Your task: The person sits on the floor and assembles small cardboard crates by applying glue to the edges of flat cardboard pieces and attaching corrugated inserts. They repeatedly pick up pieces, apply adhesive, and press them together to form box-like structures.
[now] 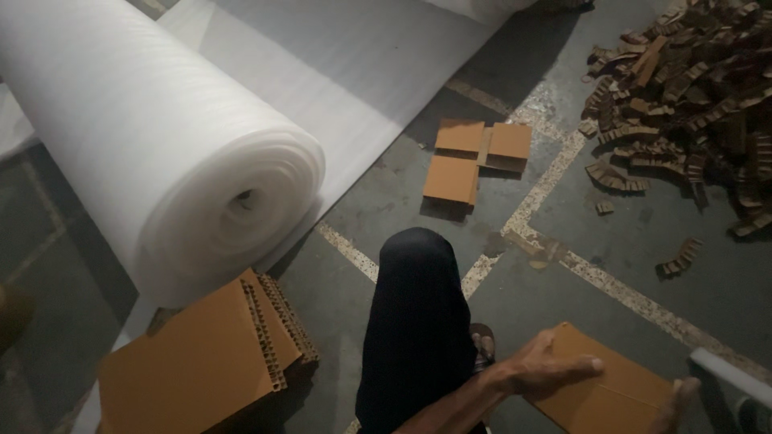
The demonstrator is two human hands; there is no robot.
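A flat brown cardboard sheet (611,394) lies on the floor at the bottom right. My left hand (547,366) reaches across from the lower middle and lies on the sheet's near-left edge, fingers stretched to the right. Only the fingertips of my right hand (675,395) show, touching the sheet's right corner; its grip is hidden. My leg in black trousers (414,321) and a sandalled foot (482,345) stand just left of the sheet.
A big roll of white foam sheet (153,145) lies at the left, partly unrolled (346,64) across the floor. A stack of corrugated cardboard (201,362) sits below it. Three small cardboard pieces (474,157) lie mid-floor. A heap of cardboard scraps (691,88) fills the top right.
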